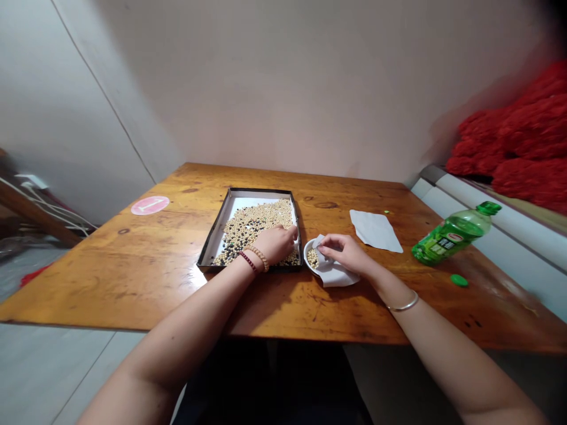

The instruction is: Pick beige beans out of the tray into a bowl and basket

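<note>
A shallow black-rimmed tray (222, 221) holds a spread of pale yellow and dark beans (250, 221) on its white bottom. Over the tray's right side rests my left hand (275, 243), its fingers curled down; whatever they hold is hidden. Just right of the tray stands a small white bowl (306, 260) with pale beans (312, 258) inside. White paper (339, 276) lies partly in the bowl and drapes over its near right side. My right hand (343, 251) is at the bowl, thumb and fingertips pinched on the paper.
Another white paper sheet (375, 230) lies further right. An uncapped-looking green drink bottle (452, 235) stands tilted in view, with a green cap (459, 280) near it. A pink round sticker (150, 205) marks the left tabletop (177, 295). Red fluffy material (527, 141) is heaped at right.
</note>
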